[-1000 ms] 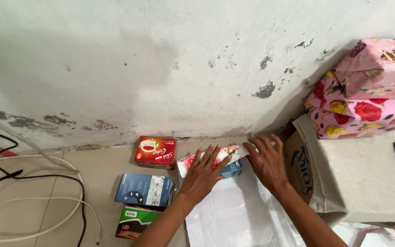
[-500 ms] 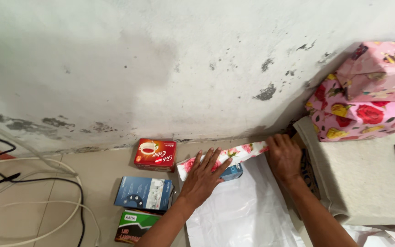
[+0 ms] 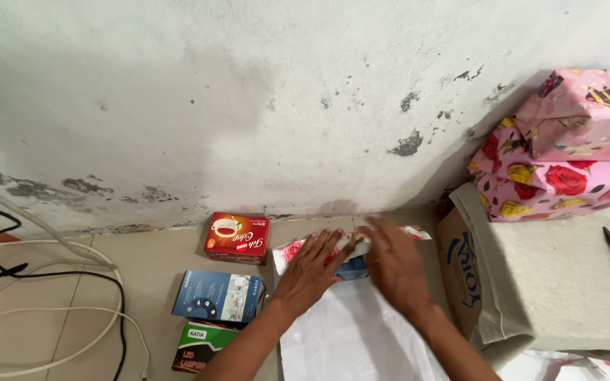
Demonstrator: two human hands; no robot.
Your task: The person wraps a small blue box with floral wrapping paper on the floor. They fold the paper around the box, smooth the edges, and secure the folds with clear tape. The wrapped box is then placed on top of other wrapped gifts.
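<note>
Both hands lie flat on a small blue box (image 3: 356,267) half covered in rose-print wrapping paper (image 3: 298,248). Its long axis runs left-right beneath them. The left hand (image 3: 310,271) presses, fingers spread; the right hand (image 3: 392,264) smooths, gripping nothing.

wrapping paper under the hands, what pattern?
Pink and red roses on white wrapping paper, head view.

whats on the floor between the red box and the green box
In the head view, a blue box lies between the red box and the green box.

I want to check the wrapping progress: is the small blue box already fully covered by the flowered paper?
No, partly covered. The flowered paper lies over the blue box, whose blue side shows between the left hand and right hand.
</note>
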